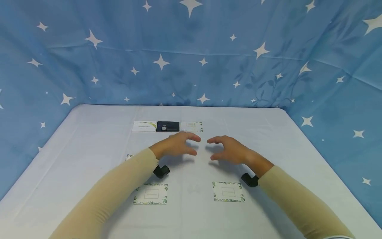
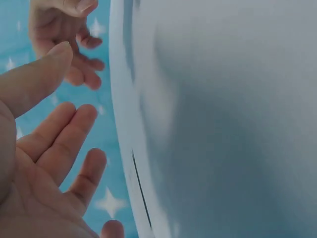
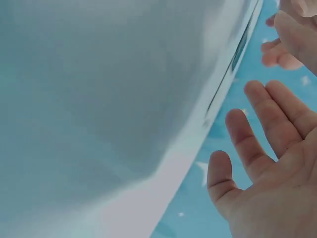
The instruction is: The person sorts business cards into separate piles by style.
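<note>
Foreground: two white rectangular paper cards with leafy green borders, one (image 1: pixel 150 194) below the left forearm, one (image 1: pixel 228 191) below the right, flat on the pale grey table cover (image 1: pixel 89 139).
Hands: left hand (image 1: pixel 178 144) and right hand (image 1: pixel 227 150) hover side by side, apart, fingers loosely spread, holding nothing.
Nearest cards: row of three just beyond the fingertips: white card with green swoosh (image 1: pixel 144 126), black card (image 1: pixel 167 126), white leaf-bordered card (image 1: pixel 192 126), edges touching.
Risk: thin flat cards likely resist pinching; a careless reach could nudge the row askew.

Makeshift recording setup, white-covered table (image 1: pixel 89 132), blue star-print cloth backdrop (image 1: pixel 209 49) hung around it
</note>
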Demonstrator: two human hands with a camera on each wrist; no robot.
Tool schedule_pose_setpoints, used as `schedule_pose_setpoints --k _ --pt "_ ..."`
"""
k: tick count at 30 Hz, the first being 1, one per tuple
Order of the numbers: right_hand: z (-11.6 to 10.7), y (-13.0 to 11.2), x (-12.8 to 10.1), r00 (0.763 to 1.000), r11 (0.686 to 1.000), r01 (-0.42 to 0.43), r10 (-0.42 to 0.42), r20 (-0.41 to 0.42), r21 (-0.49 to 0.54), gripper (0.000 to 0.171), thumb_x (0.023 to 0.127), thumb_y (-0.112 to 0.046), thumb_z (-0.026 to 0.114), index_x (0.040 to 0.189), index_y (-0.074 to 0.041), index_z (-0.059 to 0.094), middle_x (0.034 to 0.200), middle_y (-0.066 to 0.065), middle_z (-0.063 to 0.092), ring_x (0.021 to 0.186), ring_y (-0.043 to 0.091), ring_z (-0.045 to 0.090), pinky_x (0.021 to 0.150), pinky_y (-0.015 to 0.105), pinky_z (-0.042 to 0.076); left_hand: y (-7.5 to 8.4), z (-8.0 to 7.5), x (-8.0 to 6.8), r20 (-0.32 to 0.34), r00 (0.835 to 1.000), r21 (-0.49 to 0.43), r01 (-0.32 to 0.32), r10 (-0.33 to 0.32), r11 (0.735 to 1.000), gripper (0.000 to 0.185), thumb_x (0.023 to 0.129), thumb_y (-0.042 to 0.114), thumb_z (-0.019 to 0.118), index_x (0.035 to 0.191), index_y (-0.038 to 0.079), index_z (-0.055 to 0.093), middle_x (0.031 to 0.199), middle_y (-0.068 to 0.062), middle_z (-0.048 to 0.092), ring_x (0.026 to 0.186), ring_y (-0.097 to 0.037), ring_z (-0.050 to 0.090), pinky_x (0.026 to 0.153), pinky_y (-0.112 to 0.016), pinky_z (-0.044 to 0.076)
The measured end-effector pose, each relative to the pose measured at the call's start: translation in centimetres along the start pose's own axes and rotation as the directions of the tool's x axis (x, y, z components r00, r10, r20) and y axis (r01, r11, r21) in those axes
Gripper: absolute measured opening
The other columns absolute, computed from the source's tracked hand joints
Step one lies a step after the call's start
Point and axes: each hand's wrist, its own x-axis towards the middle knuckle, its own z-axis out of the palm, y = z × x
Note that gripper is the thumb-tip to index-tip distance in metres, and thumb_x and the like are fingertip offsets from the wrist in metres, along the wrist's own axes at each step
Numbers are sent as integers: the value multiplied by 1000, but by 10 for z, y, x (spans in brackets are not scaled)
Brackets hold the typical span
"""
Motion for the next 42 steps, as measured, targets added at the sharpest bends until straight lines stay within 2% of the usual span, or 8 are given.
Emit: schedule_pose_setpoints --k 6,11,15,22,29,33,37,42 --pt "15 -6 -59 998 997 64 -64 13 -40 58 84 -36 82 135 -17 64 134 5 55 126 29 47 102 55 40 19 29 -28 87 991 21 -105 103 994 53 89 27 78 139 19 60 138 9 57 138 -20 39 109 -64 16" --pt "25 -6 -96 999 997 33 -31 40 -64 58 81 -41 84 133 -21 66 129 2 56 121 29 47 96 56 41 31 51 -40 111 989 46 -99 94 994 51 87 29 80 135 23 63 133 13 57 133 -15 41 106 -53 22" --pt "29 -3 -112 999 988 25 -20 35 -150 63 77 -42 86 132 -21 66 124 -1 58 116 28 48 93 55 40 37 63 -44 125 988 61 -99 91 993 51 85 29 81 133 23 65 129 14 58 129 -14 43 100 -46 26" --pt "29 3 -118 998 968 68 -69 4 -242 63 76 -42 87 129 -15 66 116 -8 63 114 23 48 93 53 36 44 70 -44 131 986 115 -120 105 986 51 85 30 82 132 22 66 128 16 60 127 -12 43 97 -44 27" --pt "30 4 -117 993 953 101 -113 -24 -287 51 81 -39 84 125 -16 69 111 -8 60 109 19 48 93 52 35 49 72 -46 117 991 143 -88 71 986 49 84 30 83 130 22 67 126 16 61 124 -12 44 94 -41 27" --pt "32 5 -116 983 932 147 -175 -58 -332 47 82 -39 83 121 -17 70 108 -9 61 106 18 49 92 52 36 49 73 -47 103 993 162 -76 60 984 50 83 31 83 130 22 67 125 17 61 123 -12 44 91 -40 26" --pt "34 3 -110 965 922 180 -234 -122 -343 43 81 -36 83 117 -15 71 107 -9 65 104 16 51 91 50 37 50 75 -46 71 995 192 -78 65 978 55 81 36 85 130 23 66 125 15 61 123 -12 44 90 -42 25" --pt "30 -6 -101 953 930 168 -238 -187 -328 44 80 -33 84 116 -13 72 106 -7 67 102 18 53 89 49 39 51 73 -46 -15 996 228 -85 91 970 53 80 37 86 128 23 67 119 12 63 121 -15 45 90 -47 24"
